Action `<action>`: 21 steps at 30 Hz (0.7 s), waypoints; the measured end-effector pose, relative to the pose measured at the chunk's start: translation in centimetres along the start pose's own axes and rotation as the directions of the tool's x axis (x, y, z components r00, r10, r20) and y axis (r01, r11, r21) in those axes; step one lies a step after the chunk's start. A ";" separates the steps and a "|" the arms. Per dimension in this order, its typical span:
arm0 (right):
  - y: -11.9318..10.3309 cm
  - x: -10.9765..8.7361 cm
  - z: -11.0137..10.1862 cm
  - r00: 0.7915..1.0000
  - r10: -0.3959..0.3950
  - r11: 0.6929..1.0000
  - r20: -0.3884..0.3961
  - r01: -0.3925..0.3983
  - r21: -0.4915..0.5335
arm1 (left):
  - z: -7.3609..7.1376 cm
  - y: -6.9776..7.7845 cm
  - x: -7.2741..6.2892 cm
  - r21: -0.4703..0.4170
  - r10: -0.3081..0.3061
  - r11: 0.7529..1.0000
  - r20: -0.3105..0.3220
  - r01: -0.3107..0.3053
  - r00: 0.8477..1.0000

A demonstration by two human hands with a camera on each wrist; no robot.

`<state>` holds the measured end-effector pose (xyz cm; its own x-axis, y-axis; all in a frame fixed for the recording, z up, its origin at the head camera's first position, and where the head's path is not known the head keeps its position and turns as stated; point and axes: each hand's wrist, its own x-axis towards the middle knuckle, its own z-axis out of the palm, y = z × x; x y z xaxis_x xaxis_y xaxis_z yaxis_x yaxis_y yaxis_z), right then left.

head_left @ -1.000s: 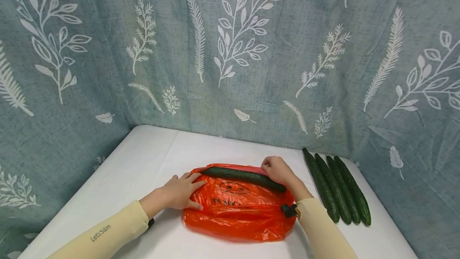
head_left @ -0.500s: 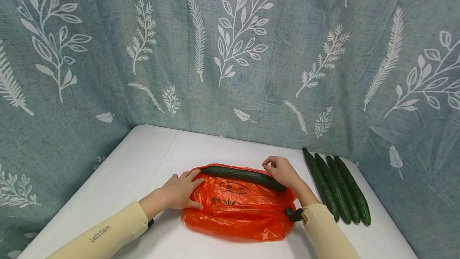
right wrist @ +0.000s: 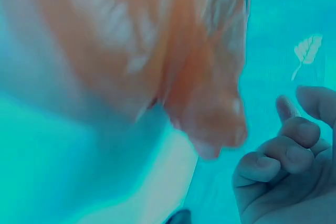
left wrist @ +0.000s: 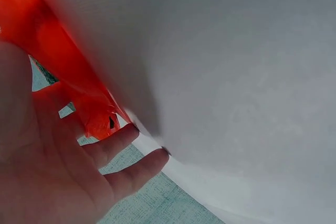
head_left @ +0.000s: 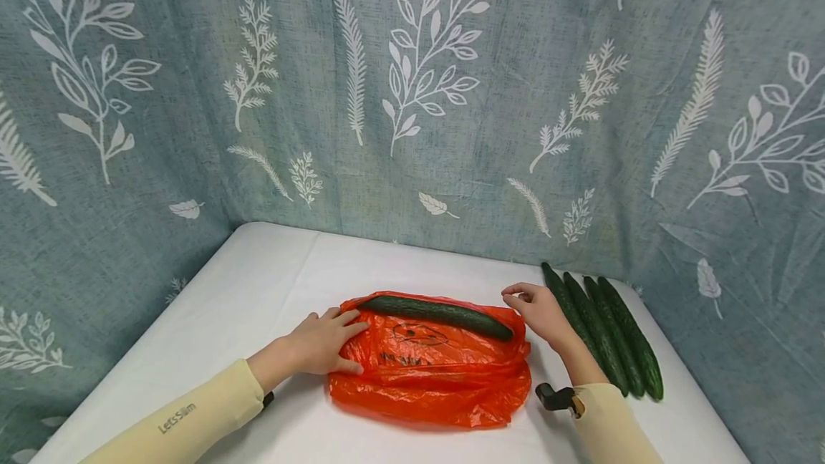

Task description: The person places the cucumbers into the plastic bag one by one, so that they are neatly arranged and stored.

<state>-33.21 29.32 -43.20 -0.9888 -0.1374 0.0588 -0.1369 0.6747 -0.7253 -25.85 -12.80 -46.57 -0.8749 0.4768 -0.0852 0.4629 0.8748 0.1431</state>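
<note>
A red plastic bag (head_left: 419, 399) with a printed oval figure lies in the middle of the table in the head view. One dark green cucumber (head_left: 438, 312) rests lengthwise in its opening at the far side. My left hand (head_left: 322, 342) lies with spread fingers against the bag's left end; in the left wrist view, fingertips (left wrist: 157, 158) reach down to the white surface beside the red plastic. My right hand (head_left: 538, 310) is off the bag's right end, fingers loosely bent around nothing. The right wrist view shows the right hand (right wrist: 289, 177) apart from the bag's crumpled end (right wrist: 210, 114).
Several more cucumbers (head_left: 619, 335) lie side by side at the right of the white table (head_left: 290, 263), close to my right forearm. A blue-green leaf-patterned curtain (head_left: 361, 92) borders the table behind and at both sides. A black wrist mount (head_left: 556, 397) juts from the right sleeve.
My right hand has left the bag's far edge by the cucumber and moved right, toward the row of cucumbers. My left hand stays on the bag.
</note>
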 end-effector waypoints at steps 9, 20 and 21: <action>1.8 -1.1 -1.9 0.993 0.107 0.993 -0.056 -0.104 0.049 | 0.0 -0.1 0.0 -0.013 0.008 1.000 0.013 -0.008 1.000; 3.8 -1.9 -3.9 0.972 0.211 0.966 -0.099 -0.192 0.174 | -0.1 0.0 -0.1 -0.027 0.010 1.000 0.020 -0.010 1.000; 4.0 -2.0 -4.1 0.969 0.222 0.962 -0.105 -0.200 0.184 | -0.1 0.0 -0.1 -0.028 0.010 1.000 0.021 -0.009 1.000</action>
<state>-32.03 35.23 -43.43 -0.9952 0.0924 -0.0322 0.0775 0.5431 -0.8361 -25.76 -12.86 -46.47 -0.8671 0.4871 -0.1046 0.4667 0.8677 0.1712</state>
